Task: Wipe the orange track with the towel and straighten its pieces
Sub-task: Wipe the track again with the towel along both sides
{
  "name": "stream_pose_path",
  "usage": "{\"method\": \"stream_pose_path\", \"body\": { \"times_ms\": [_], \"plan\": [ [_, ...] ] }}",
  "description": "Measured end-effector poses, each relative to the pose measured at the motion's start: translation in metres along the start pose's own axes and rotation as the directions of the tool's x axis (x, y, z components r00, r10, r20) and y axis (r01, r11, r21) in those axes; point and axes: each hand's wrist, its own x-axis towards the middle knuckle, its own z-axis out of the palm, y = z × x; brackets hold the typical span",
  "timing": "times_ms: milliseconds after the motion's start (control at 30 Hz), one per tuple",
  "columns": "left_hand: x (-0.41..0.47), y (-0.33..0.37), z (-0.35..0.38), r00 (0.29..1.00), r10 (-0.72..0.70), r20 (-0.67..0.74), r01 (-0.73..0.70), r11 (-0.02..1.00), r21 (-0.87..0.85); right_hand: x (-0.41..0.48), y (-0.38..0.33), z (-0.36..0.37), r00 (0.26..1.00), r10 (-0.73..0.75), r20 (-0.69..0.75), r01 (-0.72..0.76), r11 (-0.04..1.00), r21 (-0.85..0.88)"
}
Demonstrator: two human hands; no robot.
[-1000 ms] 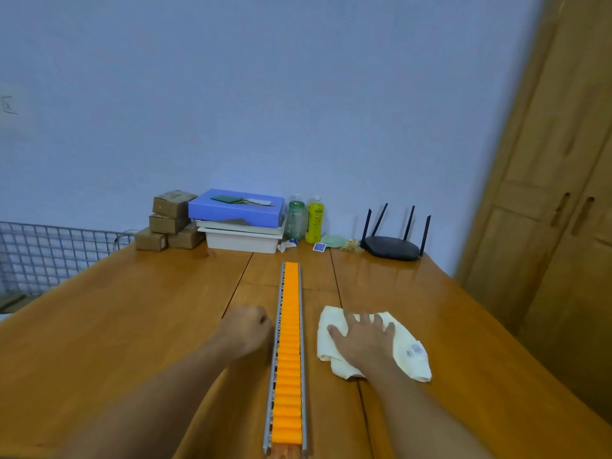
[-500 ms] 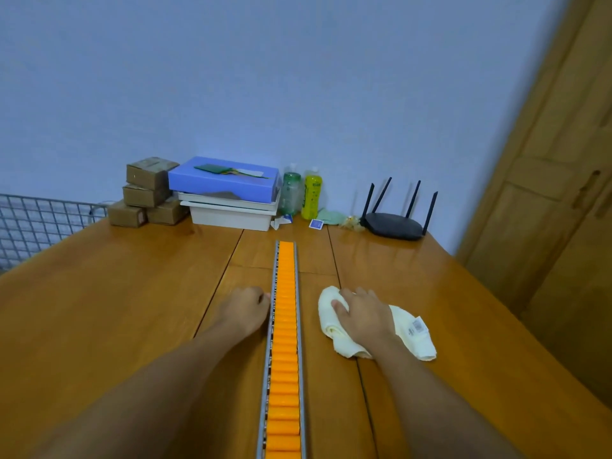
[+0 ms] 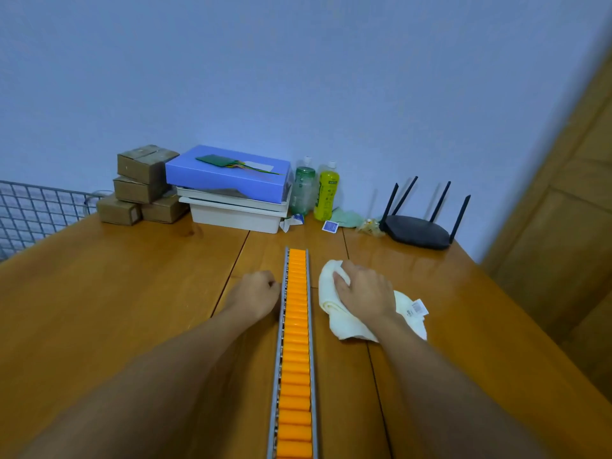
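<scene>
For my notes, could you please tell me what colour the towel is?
The towel is cream-white, clearest in the head view.

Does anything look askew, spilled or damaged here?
Nothing stands out. The orange track lies straight with its pieces in an even row; the towel is bunched under the right hand beside it.

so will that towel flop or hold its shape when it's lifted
Probably floppy: the towel bunches into soft folds under the right hand. Likely light, being thin cloth. It may drag and crumple rather than slide cleanly across the wooden table.
</scene>
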Motion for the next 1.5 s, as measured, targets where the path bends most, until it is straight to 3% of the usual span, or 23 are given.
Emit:
{"method": "stream_pose_path", "body": {
  "times_ms": [200,433,600,1133,1367,1500],
  "plan": [
    [0.043,-0.002,0.004,1.000,0.004,0.009,-0.004,1.000,0.015,0.074,-0.026,0.004,0.996,-0.059,-0.063,0.061,0.998,0.030],
    [0.079,-0.002,0.022,0.999,0.036,-0.001,-0.036,0.999,-0.016,0.120,-0.053,0.028,0.995,-0.094,0.038,0.093,0.995,0.026],
    [0.086,-0.013,0.031,0.999,0.026,-0.031,-0.030,0.992,-0.120,0.125,-0.061,0.060,0.990,-0.092,0.111,0.083,0.993,0.085],
    [0.088,-0.027,0.037,1.000,-0.006,-0.022,-0.001,0.948,-0.319,0.115,-0.042,0.060,0.994,-0.050,0.093,0.050,0.999,-0.008],
    [0.086,-0.026,0.036,1.000,-0.024,-0.009,0.019,0.943,-0.331,0.105,-0.005,0.042,0.989,-0.065,0.136,0.083,0.989,-0.125],
    [0.080,-0.023,0.038,0.998,-0.018,-0.055,0.004,0.970,-0.243,0.104,-0.009,0.030,0.995,-0.060,0.085,0.068,0.993,-0.095]
  ]
}}
